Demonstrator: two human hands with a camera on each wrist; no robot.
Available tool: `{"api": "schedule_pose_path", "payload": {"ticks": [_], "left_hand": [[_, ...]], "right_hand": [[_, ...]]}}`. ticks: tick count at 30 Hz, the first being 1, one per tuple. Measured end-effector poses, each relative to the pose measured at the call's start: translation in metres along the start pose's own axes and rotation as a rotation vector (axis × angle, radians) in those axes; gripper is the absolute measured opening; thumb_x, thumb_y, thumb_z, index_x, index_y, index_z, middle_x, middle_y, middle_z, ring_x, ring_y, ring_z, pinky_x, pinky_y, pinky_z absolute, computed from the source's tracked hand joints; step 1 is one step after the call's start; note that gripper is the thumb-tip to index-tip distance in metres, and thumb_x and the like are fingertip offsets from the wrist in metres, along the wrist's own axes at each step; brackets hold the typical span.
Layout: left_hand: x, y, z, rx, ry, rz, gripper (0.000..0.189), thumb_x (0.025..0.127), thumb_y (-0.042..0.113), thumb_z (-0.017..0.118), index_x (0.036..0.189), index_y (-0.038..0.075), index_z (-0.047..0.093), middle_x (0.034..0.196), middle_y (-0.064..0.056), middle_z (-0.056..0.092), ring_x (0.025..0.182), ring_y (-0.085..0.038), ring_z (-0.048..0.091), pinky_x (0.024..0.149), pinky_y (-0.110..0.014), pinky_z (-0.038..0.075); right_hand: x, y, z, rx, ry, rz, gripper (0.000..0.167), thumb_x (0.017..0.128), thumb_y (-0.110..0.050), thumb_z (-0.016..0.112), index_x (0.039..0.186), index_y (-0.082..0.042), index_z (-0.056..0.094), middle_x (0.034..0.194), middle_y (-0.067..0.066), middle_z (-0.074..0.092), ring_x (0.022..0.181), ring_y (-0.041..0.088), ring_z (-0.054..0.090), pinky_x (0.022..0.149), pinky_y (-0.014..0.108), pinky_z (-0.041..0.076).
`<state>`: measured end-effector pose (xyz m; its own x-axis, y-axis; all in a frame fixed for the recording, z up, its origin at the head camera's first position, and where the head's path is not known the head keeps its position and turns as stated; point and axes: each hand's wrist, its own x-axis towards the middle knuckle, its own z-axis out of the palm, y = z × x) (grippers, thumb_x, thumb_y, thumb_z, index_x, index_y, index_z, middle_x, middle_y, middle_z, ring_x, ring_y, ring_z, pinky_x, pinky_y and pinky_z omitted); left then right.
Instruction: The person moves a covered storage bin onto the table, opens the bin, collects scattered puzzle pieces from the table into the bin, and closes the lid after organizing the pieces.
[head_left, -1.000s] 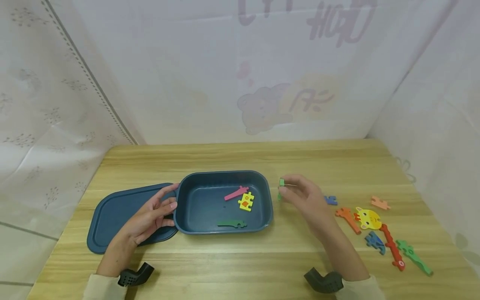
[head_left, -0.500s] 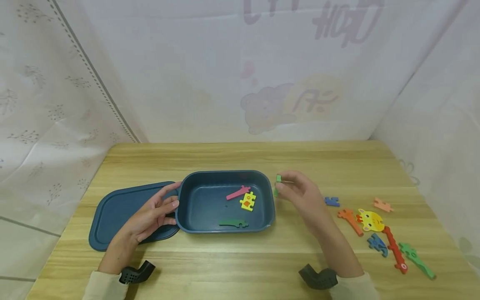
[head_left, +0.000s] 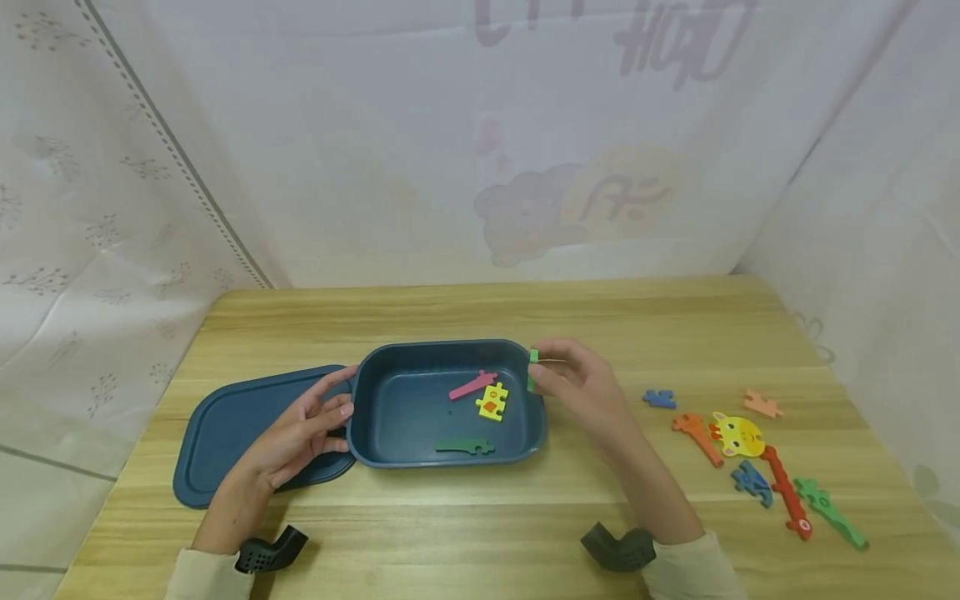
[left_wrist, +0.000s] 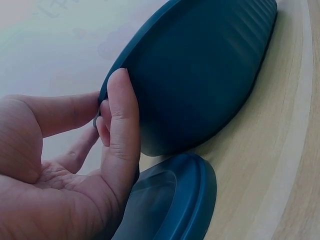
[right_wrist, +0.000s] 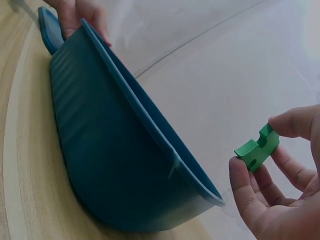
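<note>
My left hand (head_left: 296, 437) grips the left end of a dark blue plastic box (head_left: 405, 417); in the left wrist view its fingers are at the box's rim. Inside the box lie a pink puzzle piece (head_left: 472, 386), a yellow piece (head_left: 492, 402) with an orange mark, and a dark green piece (head_left: 463, 447). Above the box's right rim, my right hand (head_left: 588, 392) pinches a small green puzzle piece (right_wrist: 258, 149) between thumb and fingers. The right wrist view shows this notched piece apart from the box wall.
A blue lid (head_left: 225, 442) lies left of the box, partly under my left hand. On the table's right lie a yellow giraffe-head piece (head_left: 738, 436), a red piece (head_left: 783, 493), a long green piece (head_left: 831, 512), and several blue and orange ones. Patterned cloth (head_left: 375, 150) hangs behind.
My right hand has moved left with the green puzzle piece, from beside the box to over its right rim. The left hand keeps its hold on the box.
</note>
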<state>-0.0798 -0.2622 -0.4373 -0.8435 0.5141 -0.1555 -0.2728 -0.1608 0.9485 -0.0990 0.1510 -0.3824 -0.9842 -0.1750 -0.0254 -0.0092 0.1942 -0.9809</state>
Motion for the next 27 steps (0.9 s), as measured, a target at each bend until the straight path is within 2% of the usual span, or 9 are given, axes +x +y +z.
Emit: {"api": "schedule_pose_path", "payload": {"ticks": [6, 13, 19, 21, 24, 27], "left_hand": [[-0.003, 0.001, 0.0, 0.0, 0.0, 0.005, 0.059, 0.114, 0.008, 0.045, 0.166, 0.026, 0.023, 0.134, 0.003, 0.064, 0.107, -0.008, 0.071, 0.082, -0.026, 0.065], [-0.001, 0.002, 0.003, 0.013, -0.004, 0.003, 0.06, 0.114, 0.009, 0.046, 0.167, 0.025, 0.022, 0.133, 0.002, 0.063, 0.107, -0.008, 0.071, 0.082, -0.026, 0.065], [-0.001, 0.001, 0.003, 0.021, 0.001, -0.002, 0.063, 0.114, 0.009, 0.047, 0.169, 0.023, 0.019, 0.132, 0.002, 0.062, 0.104, -0.007, 0.07, 0.081, -0.025, 0.065], [-0.001, 0.001, 0.003, 0.025, 0.003, -0.001, 0.063, 0.114, 0.009, 0.047, 0.169, 0.023, 0.02, 0.132, 0.002, 0.062, 0.103, -0.007, 0.07, 0.081, -0.025, 0.065], [-0.001, 0.001, 0.004, 0.03, 0.006, 0.0, 0.063, 0.114, 0.01, 0.047, 0.169, 0.023, 0.02, 0.131, 0.002, 0.062, 0.101, -0.006, 0.07, 0.081, -0.025, 0.065], [-0.001, 0.001, 0.004, 0.03, 0.008, 0.003, 0.063, 0.114, 0.01, 0.047, 0.169, 0.023, 0.02, 0.132, 0.002, 0.062, 0.101, -0.006, 0.07, 0.081, -0.025, 0.065]], "right_hand": [[0.002, -0.001, 0.009, -0.008, -0.009, 0.0, 0.041, 0.103, -0.021, 0.071, 0.138, -0.002, 0.06, 0.141, 0.017, 0.06, 0.121, 0.022, 0.067, 0.095, 0.026, 0.062], [-0.003, -0.001, 0.017, -0.081, 0.022, -0.01, 0.039, 0.101, -0.025, 0.076, 0.136, -0.011, 0.065, 0.136, 0.002, 0.065, 0.127, 0.022, 0.064, 0.095, 0.025, 0.061], [-0.004, 0.002, 0.021, -0.132, 0.031, -0.025, 0.036, 0.1, -0.027, 0.076, 0.134, -0.016, 0.068, 0.134, 0.001, 0.069, 0.126, 0.021, 0.066, 0.108, 0.042, 0.058], [-0.004, 0.003, 0.022, -0.138, 0.025, -0.028, 0.035, 0.1, -0.026, 0.076, 0.133, -0.018, 0.068, 0.135, 0.0, 0.068, 0.127, 0.021, 0.065, 0.108, 0.045, 0.059], [-0.003, 0.006, 0.023, -0.149, 0.01, -0.066, 0.036, 0.1, -0.02, 0.077, 0.134, -0.016, 0.067, 0.137, 0.002, 0.066, 0.128, 0.024, 0.064, 0.103, 0.037, 0.062], [-0.002, 0.008, 0.025, -0.163, -0.005, -0.142, 0.037, 0.099, -0.012, 0.077, 0.134, -0.012, 0.068, 0.136, 0.006, 0.065, 0.125, 0.026, 0.064, 0.094, 0.025, 0.063]]}}
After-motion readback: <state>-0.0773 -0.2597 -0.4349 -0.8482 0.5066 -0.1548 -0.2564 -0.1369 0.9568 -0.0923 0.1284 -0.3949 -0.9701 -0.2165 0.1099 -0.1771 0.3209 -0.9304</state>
